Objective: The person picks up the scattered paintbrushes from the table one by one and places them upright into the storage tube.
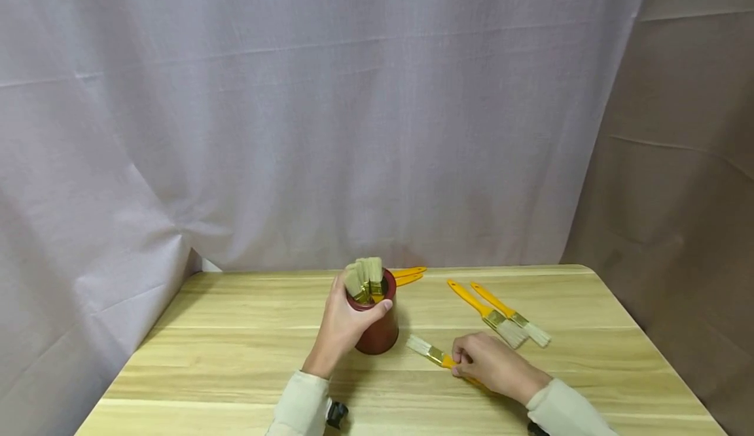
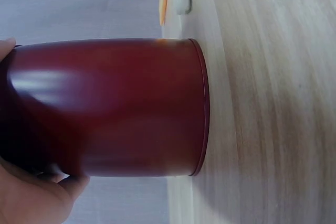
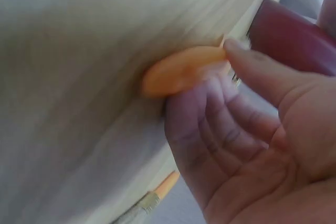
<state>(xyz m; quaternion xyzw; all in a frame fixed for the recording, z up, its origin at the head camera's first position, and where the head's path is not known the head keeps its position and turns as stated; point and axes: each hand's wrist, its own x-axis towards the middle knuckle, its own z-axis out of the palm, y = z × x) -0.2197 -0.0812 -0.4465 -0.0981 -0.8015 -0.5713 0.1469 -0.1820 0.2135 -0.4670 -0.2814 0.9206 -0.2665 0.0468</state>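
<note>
My left hand (image 1: 347,311) grips a dark red can (image 1: 378,334) near its rim, thumb on the near side. Several paintbrushes (image 1: 366,275) stand in the can, pale bristles up. In the left wrist view the can's body (image 2: 115,108) fills the middle, its base at the wooden tabletop. To the right of the can, my right hand (image 1: 497,364) pinches the yellow handle of a paintbrush (image 1: 436,355) between thumb and fingers. That brush's bristles point left toward the can. The right wrist view shows its handle end (image 3: 178,72) close over the tabletop.
On the wooden table (image 1: 235,344), two yellow-handled paintbrushes (image 1: 491,313) lie at the right, bristles toward the near right. Yellow handles (image 1: 410,272) show behind the can. A grey curtain (image 1: 353,128) hangs along the back edge, with a brownish one (image 1: 677,213) at the right.
</note>
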